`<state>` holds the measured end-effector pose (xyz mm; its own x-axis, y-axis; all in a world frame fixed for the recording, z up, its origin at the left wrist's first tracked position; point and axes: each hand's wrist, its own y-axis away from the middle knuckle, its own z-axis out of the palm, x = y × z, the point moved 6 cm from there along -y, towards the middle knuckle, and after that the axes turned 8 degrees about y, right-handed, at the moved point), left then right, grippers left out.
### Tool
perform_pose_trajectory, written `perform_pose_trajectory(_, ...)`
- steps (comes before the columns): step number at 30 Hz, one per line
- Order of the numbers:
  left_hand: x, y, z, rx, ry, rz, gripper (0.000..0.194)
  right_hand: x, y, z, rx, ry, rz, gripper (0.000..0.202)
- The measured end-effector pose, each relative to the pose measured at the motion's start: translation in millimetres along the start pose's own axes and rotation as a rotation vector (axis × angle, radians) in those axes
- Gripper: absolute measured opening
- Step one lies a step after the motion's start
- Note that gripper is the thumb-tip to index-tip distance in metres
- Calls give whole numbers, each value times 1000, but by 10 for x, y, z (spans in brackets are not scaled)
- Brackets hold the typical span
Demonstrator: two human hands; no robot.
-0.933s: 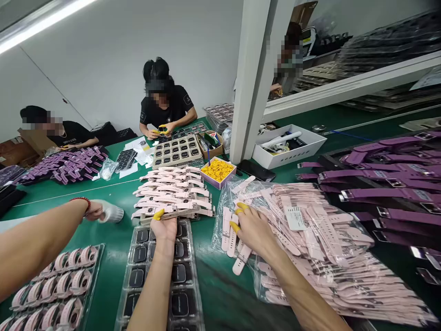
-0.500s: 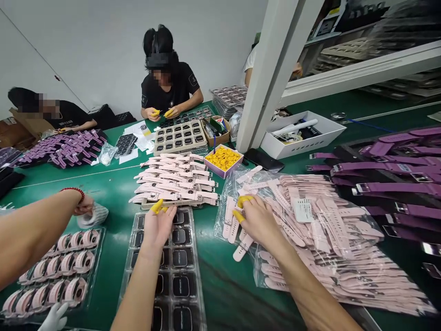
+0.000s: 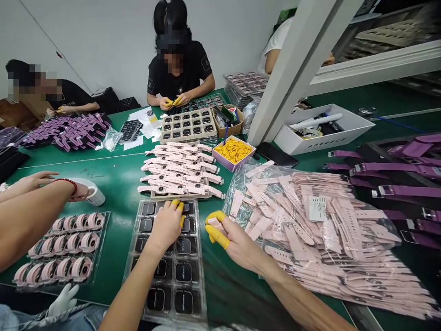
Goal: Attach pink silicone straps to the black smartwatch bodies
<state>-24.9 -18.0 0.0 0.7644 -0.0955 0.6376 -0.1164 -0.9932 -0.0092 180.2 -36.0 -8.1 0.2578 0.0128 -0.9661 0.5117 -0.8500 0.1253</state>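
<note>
My left hand (image 3: 165, 227), with yellow finger cots, lies on a clear tray of black watch bodies (image 3: 179, 272), its fingers curled down over the top cells. What is under the fingers is hidden. My right hand (image 3: 237, 246) hovers just right of the tray and pinches a short pink strap (image 3: 214, 222) between its yellow-capped thumb and forefinger. A clear bag of pink straps (image 3: 310, 220) lies right of that hand. Beyond the tray sits a stack of assembled pink watches (image 3: 179, 174).
A co-worker's arm (image 3: 34, 211) with a red bead bracelet reaches in from the left to a tape roll (image 3: 94, 194), above a tray of curled pink watches (image 3: 65, 248). A box of yellow finger cots (image 3: 234, 151), a white post (image 3: 292, 69) and purple straps (image 3: 396, 184) surround the green table.
My right hand has come out of the strap bag toward the tray, now pinching a pink strap. My left hand slid back from the watch stack onto the tray. The view tilted down.
</note>
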Motion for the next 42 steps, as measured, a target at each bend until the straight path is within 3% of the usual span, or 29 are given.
perform_pose_trajectory(6,18,-99,96,-73,-285,126,26,177,-156,365,-108,445,225,29)
perform_pose_trajectory(12,-88,2,170,-85,-389,158,32,252,-130,662,-113,706,247,32)
perform_pose_trajectory(17,-5,89,194,-87,-416,167,24,305,-1,837,-127,806,242,36)
perform_pose_trajectory(21,118,132,111,-78,-409,158,16,388,101,857,-77,650,194,40)
perform_pose_trajectory(25,235,70,-47,-60,-341,157,13,452,49,530,-9,197,171,22)
perform_pose_trajectory(28,275,-32,-102,-4,-15,61,8,424,-113,189,106,-235,199,43)
perform_pose_trajectory(30,285,-90,-21,12,287,2,10,361,-229,61,155,-439,189,43)
perform_pose_trajectory(32,306,-120,130,-10,457,6,17,300,-307,49,145,-516,163,39)
perform_pose_trajectory(36,304,-87,376,-93,570,106,33,285,-296,224,26,-514,117,38)
perform_pose_trajectory(42,341,-33,352,-180,495,314,52,376,-198,321,-75,-549,176,34)
